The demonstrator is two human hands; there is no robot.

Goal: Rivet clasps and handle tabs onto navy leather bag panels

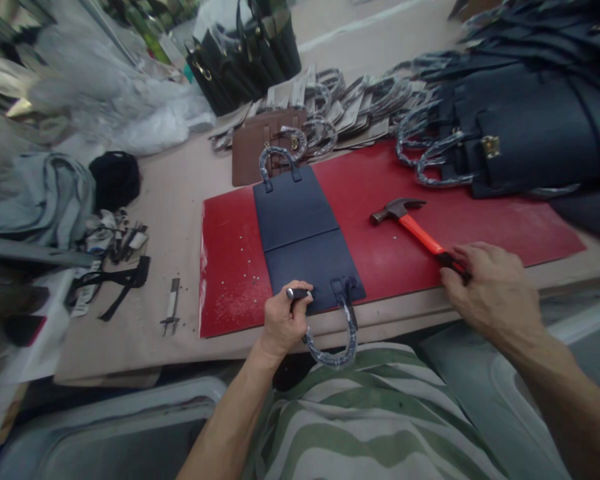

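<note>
My left hand (pixel 285 319) is closed around a short metal punch (pixel 299 293), over the near end of a dark blue leather bag panel (pixel 300 230). The panel lies unfolded on a red board (pixel 227 267). Plastic-wrapped handles stand at both its ends; the near handle (pixel 353 327) curves over the table edge beside my left hand. To the right, my right hand (pixel 495 287) has its fingers around the black grip of a claw hammer (pixel 420 230) with an orange shaft. The hammer's head rests over the red board. The punch's lower tip is hidden by my fingers.
A brown bag panel (pixel 253 150) and a pile of grey pieces with wrapped handles (pixel 350 110) lie behind the board. Dark blue bags (pixel 540 127) are stacked at right, black bags (pixel 245 60) at the back. A small metal tool (pixel 172 307) and black straps (pixel 130 283) lie left.
</note>
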